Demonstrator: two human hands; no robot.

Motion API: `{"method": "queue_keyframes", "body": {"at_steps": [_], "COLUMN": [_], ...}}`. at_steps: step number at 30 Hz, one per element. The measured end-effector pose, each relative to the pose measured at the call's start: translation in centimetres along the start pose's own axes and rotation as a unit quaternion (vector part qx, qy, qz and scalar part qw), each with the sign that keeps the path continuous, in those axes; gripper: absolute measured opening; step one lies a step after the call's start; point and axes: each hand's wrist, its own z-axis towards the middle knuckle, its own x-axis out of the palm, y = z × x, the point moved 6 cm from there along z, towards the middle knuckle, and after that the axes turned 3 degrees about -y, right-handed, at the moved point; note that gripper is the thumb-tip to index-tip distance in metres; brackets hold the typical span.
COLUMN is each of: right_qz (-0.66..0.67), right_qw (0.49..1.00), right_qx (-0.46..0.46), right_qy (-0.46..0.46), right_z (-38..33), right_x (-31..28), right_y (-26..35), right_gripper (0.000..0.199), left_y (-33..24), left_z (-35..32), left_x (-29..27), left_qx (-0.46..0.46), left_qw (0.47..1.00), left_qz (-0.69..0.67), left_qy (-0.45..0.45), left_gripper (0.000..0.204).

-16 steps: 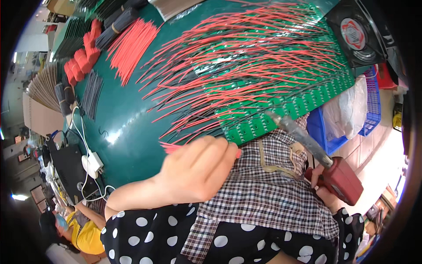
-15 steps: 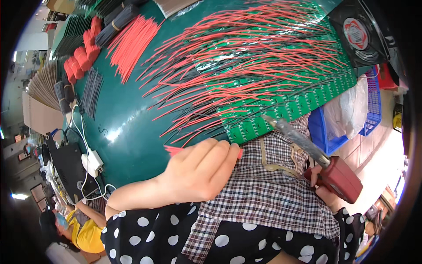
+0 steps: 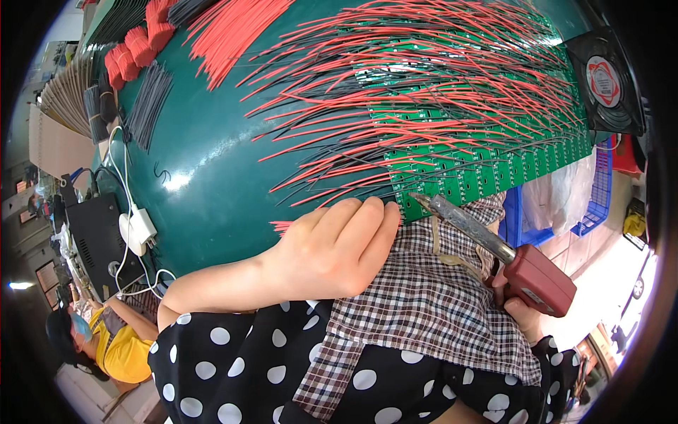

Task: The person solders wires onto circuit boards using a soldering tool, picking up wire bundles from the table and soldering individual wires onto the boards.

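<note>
My left hand (image 3: 340,249) is closed at the near left corner of a green circuit board panel (image 3: 487,169). Out of its near side poke the ends of several red wires (image 3: 280,227) that it grips. My right hand (image 3: 524,315), partly hidden, is wrapped around the dark red handle of a soldering gun (image 3: 540,283). Its metal barrel points up and left, and the tip lies over the panel's near left part, close to my left fingers; whether it touches cannot be told. Rows of red and black wires (image 3: 424,95) fan leftward from the panel.
Loose red wires (image 3: 236,35), red bundles (image 3: 141,46) and dark wires (image 3: 150,99) lie on the green table (image 3: 205,219). A black fan (image 3: 606,81) stands at the far right, above a blue basket (image 3: 600,191). A white adapter with cables (image 3: 141,227) and a person in yellow (image 3: 126,353) are at left.
The view has shifted a little. The soldering gun's tip has come closer to my left fingers and the panel's near left corner. Both hands keep their hold.
</note>
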Motion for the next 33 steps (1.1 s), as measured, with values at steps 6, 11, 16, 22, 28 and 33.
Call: {"method": "queue_keyframes", "body": {"at_steps": [6, 11, 16, 22, 28, 33], "right_qz": [-0.001, 0.102, 0.17, -0.075, 0.225, 0.205], "right_qw": [0.999, 0.995, 0.984, 0.996, 0.973, 0.978], "right_qx": [-0.039, 0.009, 0.048, -0.038, 0.039, 0.011], "right_qy": [-0.012, 0.004, 0.007, -0.012, -0.026, -0.037], "right_z": [-0.5, -0.2, -0.5, -0.3, -0.2, 0.5], "right_x": [-0.6, 0.2, 0.3, 0.3, 0.4, 0.8], "right_y": [-0.7, -0.3, -1.2, -1.9, 0.4, 1.5], "right_gripper": [0.078, 0.079, 0.079, 0.08, 0.082, 0.082], "left_y": [-0.1, -0.1, -0.1, -0.2, -0.1, 0.1], "left_z": [0.1, 0.1, 0.1, 0.2, 0.2, 0.1], "left_x": [-0.1, 0.0, 0.1, 0.1, 0.1, 0.1], "left_qx": [0.014, 0.025, 0.016, 0.021, 0.012, -0.006], "left_qw": [1.0, 0.999, 1.0, 0.999, 0.999, 1.0], "left_qz": [0.012, 0.023, 0.025, 0.04, 0.031, -0.003], "left_qy": [-0.005, -0.014, -0.002, 0.005, 0.008, 0.0], "left_gripper": [0.023, 0.024, 0.024, 0.025, 0.025, 0.027]}}
